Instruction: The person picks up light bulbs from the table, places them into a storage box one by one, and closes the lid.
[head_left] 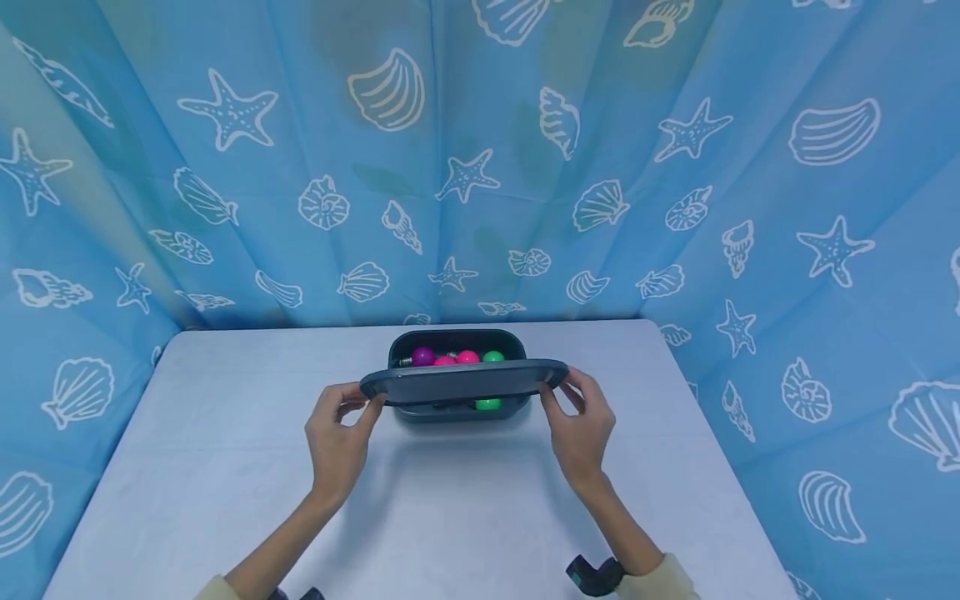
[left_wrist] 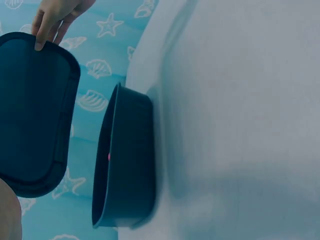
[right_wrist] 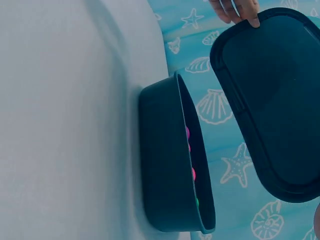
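My left hand [head_left: 337, 437] and right hand [head_left: 582, 425] pinch the two short ends of a dark lid [head_left: 461, 383], thumbs on the near side. The lid is raised and tilted above a dark rectangular box [head_left: 457, 414]. In both wrist views the lid hangs apart from the box rim. Inside the box lie small coloured light bulbs: a purple bulb [head_left: 422, 357] with a metal screw base, a pink bulb [head_left: 467, 357] and a green bulb [head_left: 492, 357], among others. The lid hides part of the contents in the head view.
The box stands near the back edge of a white-covered table [head_left: 465, 517]. Behind it and along both sides hangs a blue curtain [head_left: 450, 233] printed with shells and starfish. A black strap mount [head_left: 595, 575] sits at my right wrist.
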